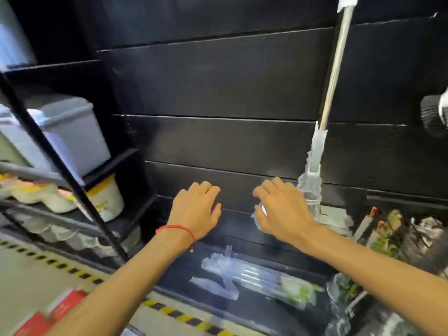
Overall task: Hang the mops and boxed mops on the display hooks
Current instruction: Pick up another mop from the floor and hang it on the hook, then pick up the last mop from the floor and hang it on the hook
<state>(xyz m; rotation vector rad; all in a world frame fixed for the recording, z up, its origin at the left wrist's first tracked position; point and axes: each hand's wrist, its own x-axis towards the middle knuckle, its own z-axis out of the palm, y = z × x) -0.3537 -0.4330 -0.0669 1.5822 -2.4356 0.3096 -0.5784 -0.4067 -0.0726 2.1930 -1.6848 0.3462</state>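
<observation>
Slatted wall panel point(218, 81): black. Mop point(315, 151): pale metallic handle, translucent grey-white plastic lower section. Left wrist: red string bracelet point(178, 227). Storage bin point(70, 132): grey. Tubs point(106, 200): cream with yellow bands. Floor tape point(184, 317): yellow-and-black diagonal stripes. Boxes point(48, 316): red. Wrapped pack point(257, 282) on bottom shelf: clear plastic, green patches.

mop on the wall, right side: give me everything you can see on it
The hanging mop has a pale metal-looking pole running up past the frame's top, tilted slightly, against the black slatted wall. A white fitting caps the top. Its lower part is a translucent grey plastic sleeve and collar, ending in a flat pale head near the base ledge. The right hand is beside the collar, holding clear wrapping; contact with the mop is unclear.
</observation>
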